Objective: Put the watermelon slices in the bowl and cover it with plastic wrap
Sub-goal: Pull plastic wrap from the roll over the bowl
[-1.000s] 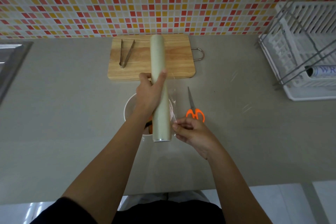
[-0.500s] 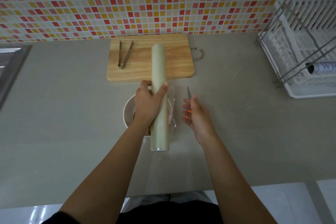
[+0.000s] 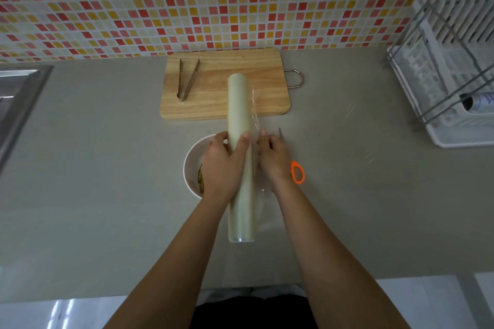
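Observation:
My left hand (image 3: 223, 165) grips a long pale roll of plastic wrap (image 3: 239, 104), held lengthwise above a white bowl (image 3: 191, 161). Inside the bowl a sliver of watermelon slices (image 3: 201, 180) shows; most of the bowl is hidden under my hands and the roll. My right hand (image 3: 272, 160) pinches the loose clear film edge (image 3: 255, 112) that lifts off the roll's right side.
A wooden cutting board (image 3: 264, 88) with metal tongs (image 3: 187, 80) lies at the back by the tiled wall. Orange-handled scissors (image 3: 297, 171) rest just right of my right hand. A white dish rack (image 3: 454, 75) stands at the right, a steel sink (image 3: 16, 99) at the left.
My right hand left the near end of the roll, swung out open, then came back to the roll's middle and took hold of the film edge. The roll shifted slightly right.

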The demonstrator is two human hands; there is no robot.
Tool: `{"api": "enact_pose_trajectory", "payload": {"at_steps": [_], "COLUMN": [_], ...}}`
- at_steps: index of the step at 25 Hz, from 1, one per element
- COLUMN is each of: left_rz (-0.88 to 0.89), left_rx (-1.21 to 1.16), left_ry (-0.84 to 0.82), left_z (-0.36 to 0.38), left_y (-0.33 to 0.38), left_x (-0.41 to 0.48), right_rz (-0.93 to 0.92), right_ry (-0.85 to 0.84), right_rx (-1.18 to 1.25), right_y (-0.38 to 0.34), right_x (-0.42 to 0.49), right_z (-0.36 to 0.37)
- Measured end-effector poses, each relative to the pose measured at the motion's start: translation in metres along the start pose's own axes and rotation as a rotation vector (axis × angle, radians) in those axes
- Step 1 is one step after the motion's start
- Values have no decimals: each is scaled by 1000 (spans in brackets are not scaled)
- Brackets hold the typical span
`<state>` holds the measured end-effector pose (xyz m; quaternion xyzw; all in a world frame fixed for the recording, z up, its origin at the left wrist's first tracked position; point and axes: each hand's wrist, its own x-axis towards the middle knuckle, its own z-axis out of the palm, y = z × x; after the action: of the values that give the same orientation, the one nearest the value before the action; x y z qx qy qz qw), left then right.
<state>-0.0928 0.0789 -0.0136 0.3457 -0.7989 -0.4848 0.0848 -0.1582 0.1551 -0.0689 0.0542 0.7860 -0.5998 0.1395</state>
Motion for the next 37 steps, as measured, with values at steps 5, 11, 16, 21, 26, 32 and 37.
{"api": "enact_pose_trajectory", "payload": {"at_steps": [5,11,16,21,26,32,37], "left_rz": [-55,-57,-41,-31,-56,-81,-60], "left_rx": [-26,7,-20,-17,25,4,18], "left_ry": [-103,-122,-136,-158,-106,-108,-129], "left_z": [-10,-8,-7,-1,7,0,-5], "left_y": [6,9,9,6,-3,-8,-8], "left_x": [-5,-4,-6,-8,-11,-15,-15], "right_rz": [-78,6,50,-36,-5,219,303], "right_ry": [23,72,5,-80,-13,36,-62], "right_rx": [-37,72,151,57,56,-86,-72], "right_y": [3,5,-20,-53,-37,-5,-12], "right_x": [-2,2,25,52,70,93,78], "right_z": [4,4,-8,-1,7,-3,5]}}
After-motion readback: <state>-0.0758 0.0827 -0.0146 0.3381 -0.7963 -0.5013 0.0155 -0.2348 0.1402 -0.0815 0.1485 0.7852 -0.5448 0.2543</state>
